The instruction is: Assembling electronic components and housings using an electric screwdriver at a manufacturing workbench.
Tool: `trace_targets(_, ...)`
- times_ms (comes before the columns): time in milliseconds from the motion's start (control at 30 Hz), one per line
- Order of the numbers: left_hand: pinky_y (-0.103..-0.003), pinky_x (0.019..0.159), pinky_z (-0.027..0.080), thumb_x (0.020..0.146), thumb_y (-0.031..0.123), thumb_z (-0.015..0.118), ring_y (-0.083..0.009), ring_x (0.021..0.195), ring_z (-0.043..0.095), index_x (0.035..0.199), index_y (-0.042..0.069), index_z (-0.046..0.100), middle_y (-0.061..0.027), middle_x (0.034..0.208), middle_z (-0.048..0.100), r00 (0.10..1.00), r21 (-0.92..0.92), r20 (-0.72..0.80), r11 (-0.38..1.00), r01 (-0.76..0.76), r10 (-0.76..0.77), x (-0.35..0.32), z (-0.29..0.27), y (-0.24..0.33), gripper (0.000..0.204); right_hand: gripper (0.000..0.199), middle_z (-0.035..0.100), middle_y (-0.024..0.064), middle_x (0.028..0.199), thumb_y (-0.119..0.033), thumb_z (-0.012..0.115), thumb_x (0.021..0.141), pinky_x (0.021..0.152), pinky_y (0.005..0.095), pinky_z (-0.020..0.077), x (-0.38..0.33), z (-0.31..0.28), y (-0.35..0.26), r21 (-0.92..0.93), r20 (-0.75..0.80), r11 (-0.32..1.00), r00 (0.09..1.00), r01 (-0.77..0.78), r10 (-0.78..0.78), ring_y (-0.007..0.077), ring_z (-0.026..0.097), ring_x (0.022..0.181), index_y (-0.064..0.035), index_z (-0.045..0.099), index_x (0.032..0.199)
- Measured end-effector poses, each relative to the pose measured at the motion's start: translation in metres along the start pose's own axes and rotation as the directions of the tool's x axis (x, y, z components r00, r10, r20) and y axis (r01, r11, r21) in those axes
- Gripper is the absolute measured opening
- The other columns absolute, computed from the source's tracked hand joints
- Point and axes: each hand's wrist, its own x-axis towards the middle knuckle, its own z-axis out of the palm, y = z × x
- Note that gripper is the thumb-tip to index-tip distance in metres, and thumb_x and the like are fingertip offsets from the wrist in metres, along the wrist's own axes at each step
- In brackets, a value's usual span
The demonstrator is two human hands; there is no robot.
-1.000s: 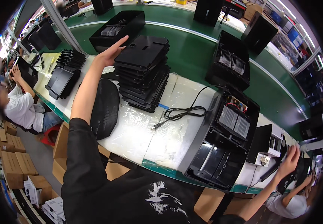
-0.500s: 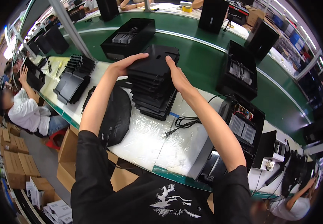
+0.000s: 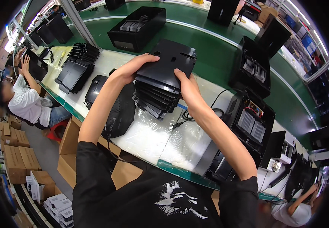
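A tall stack of black plastic panels (image 3: 155,102) stands on the film-covered white worktop. My left hand (image 3: 132,68) grips the left side of the top panel (image 3: 168,57), thumb lying on its upper face. On the opposite side, my right hand (image 3: 187,85) clasps it with the thumb also on top. Most fingers of both hands are hidden beneath or behind the panels, so I cannot tell how many they hold. A black mesh bag (image 3: 120,116) lies left of the stack, and a coiled black power cord (image 3: 187,116) to its right.
Black open housings (image 3: 136,32) stand on the green conveyor (image 3: 202,53), another housing (image 3: 250,125) on the right of the worktop. More black panels (image 3: 75,74) are stacked at left. A seated person (image 3: 29,102) works there; another person (image 3: 295,212) is at lower right.
My hands and the top panel have shifted slightly right, and the panel looks larger and closer. Less of the stack shows below it. The view has shifted a little.
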Motion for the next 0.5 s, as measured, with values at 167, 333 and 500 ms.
trace_targets(167, -0.025, 0.075, 0.043, 0.078, 0.038, 0.063, -0.0118, 0.085, 0.054, 0.104, 0.008, 0.055, -0.0044, 0.097, 0.057, 0.996, 0.011, -0.074, 0.999, 0.043, -0.042, -0.012, 0.001, -0.012, 0.04, 0.07, 0.042, 0.0169, 0.131, -0.046, 0.046, 0.086, 0.101, 0.0315, 0.0287, -0.007, 0.001, 0.009, -0.217, 0.011, 0.967, 0.991, 0.136, -0.137, 0.0255, 0.041, 0.121, -0.0008, 0.025, 0.136)
trace_targets(333, -0.023, 0.075, 0.044, 0.078, 0.038, 0.064, -0.0116, 0.086, 0.056, 0.102, 0.008, 0.061, -0.0035, 0.097, 0.061, 0.995, 0.028, -0.102, 1.0, -0.015, 0.018, -0.008, 0.001, -0.009, 0.039, 0.092, 0.041, 0.0231, 0.13, -0.05, 0.055, 0.078, 0.095, 0.041, 0.0361, 0.005, -0.009, 0.005, -0.079, 0.073, 0.997, 0.997, 0.025, -0.019, 0.0296, 0.042, 0.118, 0.0032, 0.011, 0.137)
trace_targets(500, -0.025, 0.082, 0.043, 0.08, 0.034, 0.064, -0.0116, 0.09, 0.055, 0.11, 0.009, 0.059, -0.0026, 0.103, 0.06, 0.987, -0.015, -0.148, 0.998, -0.067, 0.064, -0.004, -0.009, -0.009, 0.04, 0.097, 0.021, 0.0226, 0.143, -0.054, 0.057, 0.075, 0.097, 0.0465, 0.0343, -0.015, -0.045, -0.016, -0.191, 0.014, 0.98, 0.999, 0.048, -0.046, 0.0328, 0.026, 0.131, 0.0007, 0.01, 0.14)
